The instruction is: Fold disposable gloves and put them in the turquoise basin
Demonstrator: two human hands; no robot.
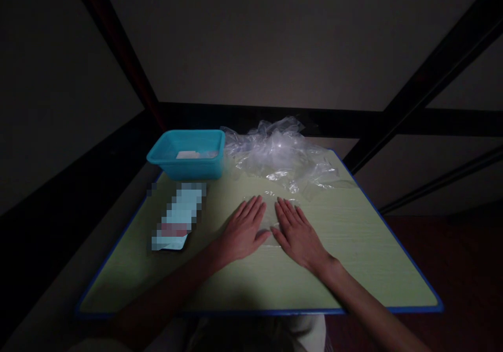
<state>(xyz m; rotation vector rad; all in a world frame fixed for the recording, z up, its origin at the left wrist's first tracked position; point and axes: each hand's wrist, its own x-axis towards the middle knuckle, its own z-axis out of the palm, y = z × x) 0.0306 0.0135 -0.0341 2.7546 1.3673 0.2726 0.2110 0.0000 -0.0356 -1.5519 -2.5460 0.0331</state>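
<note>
We lay our left hand [243, 232] and right hand [299, 235] flat and open, gripping nothing, on a clear plastic bag [270, 208]. It sits under and between both palms equally. Its faint edges seemingly run away from us.

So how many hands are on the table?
2. The left hand lies flat on the green table. The right hand lies flat right beside it. Both rest on a clear plastic sheet. No other hands show.

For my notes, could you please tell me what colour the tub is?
The tub is turquoise, clearest in the head view.
</note>
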